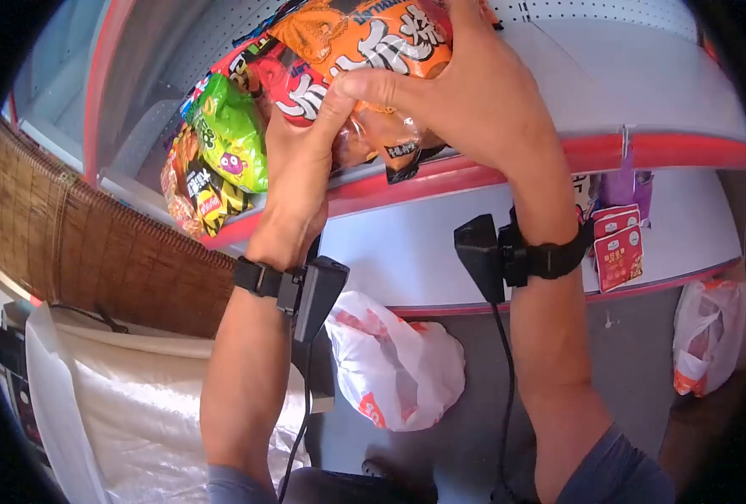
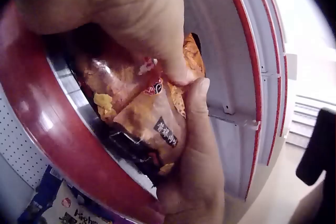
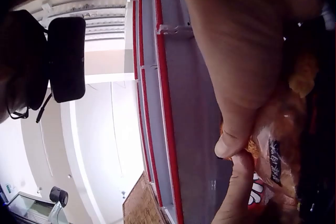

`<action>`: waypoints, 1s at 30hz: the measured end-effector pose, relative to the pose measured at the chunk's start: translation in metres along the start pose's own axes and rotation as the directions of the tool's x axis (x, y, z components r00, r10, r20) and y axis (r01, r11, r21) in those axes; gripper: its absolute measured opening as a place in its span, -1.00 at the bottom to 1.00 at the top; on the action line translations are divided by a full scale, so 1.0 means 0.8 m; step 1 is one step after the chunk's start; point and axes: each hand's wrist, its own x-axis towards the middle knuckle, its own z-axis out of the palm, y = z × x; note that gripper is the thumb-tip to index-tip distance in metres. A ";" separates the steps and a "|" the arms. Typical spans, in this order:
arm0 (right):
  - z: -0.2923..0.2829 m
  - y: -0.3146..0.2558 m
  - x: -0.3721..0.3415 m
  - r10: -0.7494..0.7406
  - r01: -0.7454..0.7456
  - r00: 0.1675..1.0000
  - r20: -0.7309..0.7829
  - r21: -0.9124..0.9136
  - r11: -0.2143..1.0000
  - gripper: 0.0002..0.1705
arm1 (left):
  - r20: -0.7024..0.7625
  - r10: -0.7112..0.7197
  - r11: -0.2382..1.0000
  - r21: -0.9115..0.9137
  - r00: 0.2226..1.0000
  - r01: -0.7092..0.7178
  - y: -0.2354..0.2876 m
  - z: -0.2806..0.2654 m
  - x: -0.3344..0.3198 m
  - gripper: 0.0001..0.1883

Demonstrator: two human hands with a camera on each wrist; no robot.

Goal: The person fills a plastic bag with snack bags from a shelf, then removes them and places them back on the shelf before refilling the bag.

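Note:
My right hand (image 1: 491,92) grips an orange snack bag (image 1: 398,42) with white lettering, its thumb across the front and its fingers mostly hidden behind. The bag's clear lower part with a dark label (image 2: 167,132) shows between the hands in the left wrist view. My left hand (image 1: 302,168) holds a red snack bag (image 1: 293,80) beside the orange one, its fingers hidden behind it. Both thumbs meet at the front of the bags. A green snack bag (image 1: 232,134) lies just left of my left hand, beside a black and yellow bag (image 1: 207,186).
The bags are at a white shelf (image 1: 591,84) with a red front edge (image 1: 591,153). Red packets (image 1: 619,256) hang at the lower shelf (image 1: 423,244). White plastic bags (image 1: 407,361) stand on the floor. A woven brown panel (image 1: 96,227) borders the left side.

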 end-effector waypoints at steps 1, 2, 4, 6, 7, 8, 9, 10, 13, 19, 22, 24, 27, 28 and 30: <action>-0.004 0.001 0.003 0.077 -0.091 0.987 0.142 0.089 0.992 0.41 | 0.021 0.037 0.999 -0.006 0.999 -0.037 0.002 0.003 -0.002 -0.39; 0.000 -0.002 -0.001 0.078 -0.092 0.986 0.147 0.092 0.991 0.41 | 0.002 0.046 0.999 -0.017 0.999 -0.045 0.003 0.004 -0.005 -0.39; 0.007 -0.014 -0.013 0.015 -0.015 1.000 -0.003 0.030 0.999 0.36 | 0.034 0.019 1.000 -0.012 0.999 -0.019 0.001 -0.006 -0.004 -0.38; -0.022 -0.031 -0.021 -0.040 0.018 0.993 0.111 0.199 0.980 0.32 | 0.062 -0.003 1.000 -0.014 0.998 0.004 0.001 -0.010 -0.007 -0.38; -0.034 -0.036 -0.023 -0.109 0.026 0.972 0.209 0.363 0.932 0.28 | 0.080 0.042 0.999 -0.029 0.996 -0.040 0.002 -0.009 -0.010 -0.40; -0.037 -0.033 -0.020 -0.113 0.029 0.970 0.215 0.360 0.932 0.28 | 0.096 0.087 0.996 -0.045 0.992 -0.083 0.003 -0.008 -0.014 -0.42; -0.038 -0.029 -0.013 -0.116 -0.034 0.963 0.244 0.536 0.844 0.23 | 0.088 0.089 0.995 -0.049 0.992 -0.085 0.004 -0.007 -0.017 -0.42; -0.037 -0.028 -0.010 -0.124 -0.103 0.954 0.274 0.686 0.721 0.18 | 0.077 0.104 0.993 -0.071 0.992 -0.098 0.005 -0.007 -0.021 -0.45; -0.012 -0.053 -0.033 -0.258 0.221 0.965 0.043 0.397 0.891 0.12 | 0.027 0.180 0.978 -0.116 0.983 -0.176 0.010 -0.005 -0.037 -0.51; -0.013 -0.079 -0.035 -0.320 0.050 0.931 0.173 0.812 0.582 0.00 | -0.072 0.492 0.836 -0.239 0.867 -0.494 0.035 -0.013 -0.070 -0.56; 0.008 -0.084 -0.043 -0.482 0.220 0.864 0.145 0.753 0.621 0.15 | -0.229 0.473 0.853 -0.122 0.851 -0.507 0.033 -0.030 -0.123 -0.63; 0.021 -0.087 -0.048 -0.580 0.337 0.805 0.124 0.708 0.620 0.25 | -0.234 0.425 0.894 -0.042 0.874 -0.446 0.011 -0.048 -0.179 -0.61; 0.037 -0.102 -0.057 -0.679 0.464 0.727 0.101 0.657 0.594 0.35 | -0.255 0.249 0.961 0.186 0.934 -0.205 -0.025 -0.074 -0.258 -0.43; 0.045 -0.115 -0.064 -0.745 0.545 0.661 0.087 0.627 0.557 0.38 | -0.260 0.258 0.959 0.185 0.930 -0.215 -0.030 -0.081 -0.281 -0.43; 0.040 -0.127 -0.078 -0.715 0.511 0.594 0.369 0.513 0.690 0.37 | -0.262 0.191 0.964 0.234 0.946 -0.130 -0.039 -0.097 -0.329 -0.39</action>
